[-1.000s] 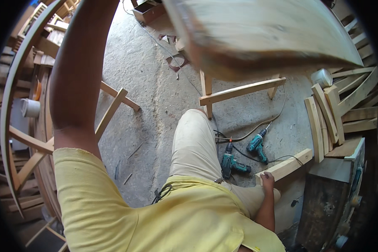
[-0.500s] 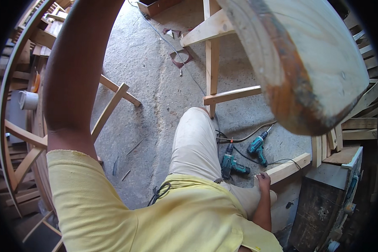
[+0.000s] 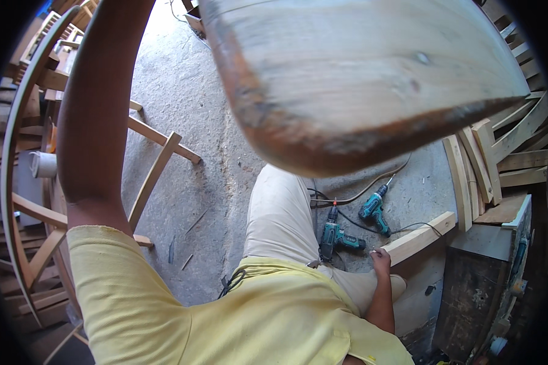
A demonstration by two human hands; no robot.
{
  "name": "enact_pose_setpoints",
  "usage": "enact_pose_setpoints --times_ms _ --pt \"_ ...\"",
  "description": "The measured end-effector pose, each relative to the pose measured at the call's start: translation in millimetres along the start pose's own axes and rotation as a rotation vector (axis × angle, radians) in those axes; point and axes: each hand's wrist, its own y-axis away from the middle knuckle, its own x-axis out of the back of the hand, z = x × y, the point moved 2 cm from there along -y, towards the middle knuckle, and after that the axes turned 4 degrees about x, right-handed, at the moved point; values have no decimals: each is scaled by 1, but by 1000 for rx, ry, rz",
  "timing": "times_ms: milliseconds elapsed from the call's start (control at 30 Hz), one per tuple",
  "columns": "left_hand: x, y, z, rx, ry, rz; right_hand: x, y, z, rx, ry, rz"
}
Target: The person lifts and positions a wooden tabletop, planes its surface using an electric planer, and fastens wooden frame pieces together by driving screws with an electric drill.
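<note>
My left arm (image 3: 91, 121) is raised past the upper edge, so my left hand is out of the picture. A wide pale wooden board (image 3: 371, 67) with a rough brown edge looms close in front, tilted, covering much of the upper middle. Low by my right thigh, my right hand (image 3: 381, 261) has its fingers curled together; what they pinch, if anything, is too small to make out. Beside that hand lies a squared timber (image 3: 423, 236). Just left of it is a teal and black cordless drill (image 3: 330, 238), with a second cordless drill (image 3: 374, 210) a little farther off.
A curved wooden frame (image 3: 9, 164) and a white tub (image 3: 42, 164) stand at the left. Crossed wooden legs (image 3: 155, 176) rise from the concrete floor (image 3: 182, 91). Cables (image 3: 362, 196) run near the drills. A dark box (image 3: 472, 292) and leaning timbers (image 3: 476, 167) stand at the right.
The board has swung left and spread across the view, hiding the wooden frame piece behind it. My left forearm has shifted slightly left. The right hand stays low by the timber.
</note>
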Motion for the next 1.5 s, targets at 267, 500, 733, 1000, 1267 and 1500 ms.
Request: enact_pose_setpoints --times_ms 267,500,733,1000,1267,1500 --pt "13 8 -32 49 10 58 -2 -3 18 24 91 37" --pt "25 21 -47 78 5 81 -15 2 -9 13 140 -3" --pt "5 9 -74 119 1 68 -62 -20 -33 285 570 -175" --pt "6 4 -128 200 119 90 -85 -38 -77 226 630 -30" --pt "-223 273 -196 894 -169 -342 -30 -121 -39 95 662 212" --pt "-332 259 -214 663 -78 -61 -82 -65 -76 242 884 -18"
